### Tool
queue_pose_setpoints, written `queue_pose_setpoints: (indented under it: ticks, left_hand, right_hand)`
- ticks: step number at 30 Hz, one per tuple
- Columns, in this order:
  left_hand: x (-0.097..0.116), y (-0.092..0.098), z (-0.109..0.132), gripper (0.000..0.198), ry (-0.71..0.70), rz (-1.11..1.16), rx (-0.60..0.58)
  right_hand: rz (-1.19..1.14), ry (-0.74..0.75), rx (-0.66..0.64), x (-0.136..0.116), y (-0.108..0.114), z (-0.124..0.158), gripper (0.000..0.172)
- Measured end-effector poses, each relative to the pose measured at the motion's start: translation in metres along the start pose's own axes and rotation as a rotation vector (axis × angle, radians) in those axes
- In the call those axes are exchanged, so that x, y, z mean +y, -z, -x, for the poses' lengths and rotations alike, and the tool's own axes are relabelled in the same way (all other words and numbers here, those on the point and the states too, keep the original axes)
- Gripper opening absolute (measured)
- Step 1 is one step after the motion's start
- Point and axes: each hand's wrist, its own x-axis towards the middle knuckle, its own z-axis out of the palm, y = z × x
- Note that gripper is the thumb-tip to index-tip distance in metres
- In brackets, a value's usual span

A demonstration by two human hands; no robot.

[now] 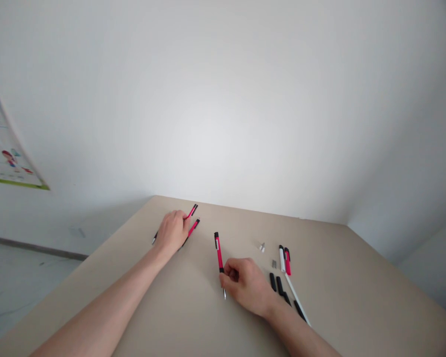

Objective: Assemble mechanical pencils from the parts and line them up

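My right hand (243, 283) pinches the lower part of a red and black pen (219, 252), whose silver tip points toward me. At the left, my left hand (173, 229) is closed around another red and black pen (191, 212); its black end shows above the fingers and a dark tip shows below them. Just right of that hand lies one more red pen (194, 227), its lower part beside the wrist. The fingertips of my left hand are partly hidden.
Right of my right hand lie several black pen parts (272, 281), a white barrel (281, 259), a red barrel (287, 261), a thin white rod (295, 295) and small pieces (262, 247). A wall stands behind the table (241, 218); a poster (7, 148) hangs left.
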Motion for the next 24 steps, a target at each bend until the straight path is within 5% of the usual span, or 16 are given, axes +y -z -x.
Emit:
queue_pose_setpoints:
  ticks: [5,13,20,24]
  left_hand:
    - [0.015,0.008,0.008,0.016,-0.273,0.439,0.095]
    - [0.021,0.012,0.013,0.016,-0.416,0.646,0.083]
    - [0.029,0.018,0.019,0.016,-0.279,0.89,0.006]
    - [0.043,0.024,0.026,0.05,-0.066,1.423,-0.279]
  right_hand:
    - [-0.069,0.075,0.092,-0.004,0.002,-0.001,0.016]
    - [-0.095,0.13,0.12,-0.005,0.005,-0.001,0.015]
    - [-0.095,0.136,0.117,-0.004,0.005,0.0,0.016]
    - [-0.095,0.121,0.13,-0.008,0.006,0.0,0.017]
